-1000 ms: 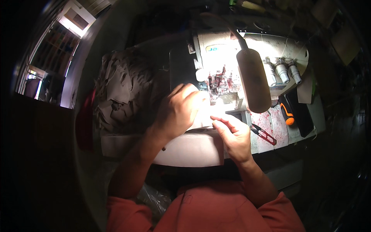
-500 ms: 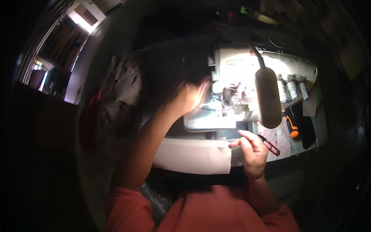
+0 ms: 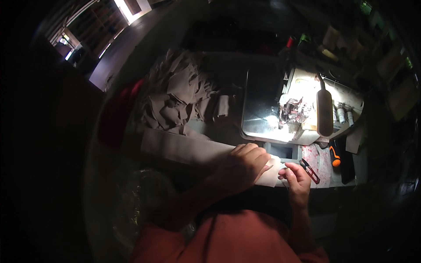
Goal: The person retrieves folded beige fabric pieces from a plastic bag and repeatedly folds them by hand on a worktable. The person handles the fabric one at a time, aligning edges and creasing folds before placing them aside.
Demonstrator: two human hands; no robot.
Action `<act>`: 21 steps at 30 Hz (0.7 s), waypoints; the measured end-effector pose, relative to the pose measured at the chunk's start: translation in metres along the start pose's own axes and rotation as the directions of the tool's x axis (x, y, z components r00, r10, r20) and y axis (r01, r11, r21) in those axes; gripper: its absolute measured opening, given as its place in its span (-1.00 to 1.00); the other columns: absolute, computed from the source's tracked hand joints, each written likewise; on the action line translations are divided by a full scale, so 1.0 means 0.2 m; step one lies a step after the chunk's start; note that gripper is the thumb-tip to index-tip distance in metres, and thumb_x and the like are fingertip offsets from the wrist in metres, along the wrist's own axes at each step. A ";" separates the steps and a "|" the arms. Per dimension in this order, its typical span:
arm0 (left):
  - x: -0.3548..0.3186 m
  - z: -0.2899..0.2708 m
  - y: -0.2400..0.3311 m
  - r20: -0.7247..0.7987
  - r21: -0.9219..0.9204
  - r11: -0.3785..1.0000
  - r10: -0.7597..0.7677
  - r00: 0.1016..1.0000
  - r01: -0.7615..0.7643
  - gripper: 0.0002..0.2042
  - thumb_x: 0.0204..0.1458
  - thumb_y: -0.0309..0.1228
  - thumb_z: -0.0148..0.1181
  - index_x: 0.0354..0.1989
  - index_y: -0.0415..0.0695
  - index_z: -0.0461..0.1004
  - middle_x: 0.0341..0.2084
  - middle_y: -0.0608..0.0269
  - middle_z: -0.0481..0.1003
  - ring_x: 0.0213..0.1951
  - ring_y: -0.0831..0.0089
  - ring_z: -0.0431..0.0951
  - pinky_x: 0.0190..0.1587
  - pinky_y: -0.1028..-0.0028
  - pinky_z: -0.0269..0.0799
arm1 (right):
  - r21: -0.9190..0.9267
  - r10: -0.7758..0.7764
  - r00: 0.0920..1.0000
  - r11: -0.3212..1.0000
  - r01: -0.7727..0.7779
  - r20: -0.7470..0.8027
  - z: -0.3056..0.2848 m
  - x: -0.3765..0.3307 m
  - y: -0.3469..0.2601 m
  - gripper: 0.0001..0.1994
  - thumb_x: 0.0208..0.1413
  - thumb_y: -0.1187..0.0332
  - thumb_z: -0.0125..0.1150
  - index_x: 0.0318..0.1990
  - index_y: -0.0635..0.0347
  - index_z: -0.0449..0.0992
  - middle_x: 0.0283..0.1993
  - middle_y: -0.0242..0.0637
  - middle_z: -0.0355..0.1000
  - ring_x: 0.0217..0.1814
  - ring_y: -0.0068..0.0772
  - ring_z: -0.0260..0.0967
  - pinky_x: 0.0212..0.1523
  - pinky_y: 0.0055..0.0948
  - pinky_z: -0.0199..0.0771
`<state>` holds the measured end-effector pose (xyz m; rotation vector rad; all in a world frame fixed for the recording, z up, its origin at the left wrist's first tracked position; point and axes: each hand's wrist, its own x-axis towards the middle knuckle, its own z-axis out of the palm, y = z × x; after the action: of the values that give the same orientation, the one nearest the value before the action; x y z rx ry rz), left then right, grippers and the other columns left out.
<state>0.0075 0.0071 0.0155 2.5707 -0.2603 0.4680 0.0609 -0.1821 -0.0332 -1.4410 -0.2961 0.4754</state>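
— Where are the hands?

— Both are at the near edge of the worktop [image 3: 364,168]. The left hand [image 3: 243,164] lies knuckles-up on a long beige fabric strip [image 3: 184,149], fingers curled together and pressing down on its right end. The right hand [image 3: 296,175] sits just beside it, fingers folded in, pinching that same end of the strip.

— And the strip itself?

— It lies flat along the front of the worktop, running from the left, under the left hand, and ending between the two hands.

— What else is around?

— Behind the hands stands a white sewing machine [image 3: 298,109], brightly lit at the needle area by a lamp [image 3: 324,111] on a thin neck. A heap of beige fabric pieces [image 3: 180,94] is piled to the left of it (loosely, crumpled). Small red-handled snips [image 3: 309,170] lie just right of the right hand, and an orange-handled tool [image 3: 335,156] lies further right.
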 end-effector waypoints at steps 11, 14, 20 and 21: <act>0.01 0.12 -0.02 -0.092 -0.226 0.973 -0.077 0.993 0.054 -0.81 -0.30 -0.45 0.23 -0.64 -0.16 0.30 -0.58 0.23 0.30 -0.40 0.30 0.29 -0.30 0.38 0.21 | -0.165 -0.065 0.997 0.985 0.057 -0.042 0.02 -0.02 -0.07 -0.81 -0.02 0.49 0.03 -0.23 0.37 0.37 -0.37 -0.26 0.40 -0.34 -0.59 0.33 -0.30 -0.64 0.30; 0.01 0.12 -0.04 -0.155 -0.320 0.947 -0.017 0.988 -0.034 -0.86 -0.27 -0.52 0.19 -0.62 -0.17 0.32 -0.58 0.23 0.33 -0.41 0.32 0.31 -0.30 0.42 0.24 | -0.210 -0.059 0.998 0.976 0.059 0.005 0.03 0.01 -0.10 -0.84 -0.05 0.49 0.07 -0.28 0.37 0.40 -0.43 -0.30 0.39 -0.44 -0.65 0.28 -0.38 -0.67 0.28; -0.01 0.10 -0.07 -0.144 -0.430 0.900 0.002 0.990 -0.064 -0.89 -0.23 -0.56 0.15 -0.57 -0.18 0.31 -0.53 0.22 0.38 -0.38 0.35 0.36 -0.28 0.46 0.27 | -0.039 0.045 0.986 0.998 -0.040 0.162 0.07 0.06 -0.14 -0.90 -0.04 0.45 0.11 -0.41 0.31 0.40 -0.51 -0.47 0.32 -0.50 -0.72 0.21 -0.46 -0.72 0.23; -0.01 0.10 -0.08 -0.140 -0.460 0.886 -0.010 0.990 -0.056 -0.89 -0.22 -0.56 0.14 -0.57 -0.18 0.31 -0.52 0.22 0.38 -0.38 0.36 0.36 -0.27 0.47 0.27 | 0.014 0.065 0.982 0.998 -0.069 0.180 0.07 0.07 -0.14 -0.91 -0.04 0.45 0.10 -0.42 0.28 0.38 -0.52 -0.46 0.31 -0.52 -0.72 0.20 -0.48 -0.73 0.21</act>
<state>0.0144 0.0107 -0.0081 2.0590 -0.3112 0.5193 0.0695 -0.1650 -0.0056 -1.3942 -0.3862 0.6631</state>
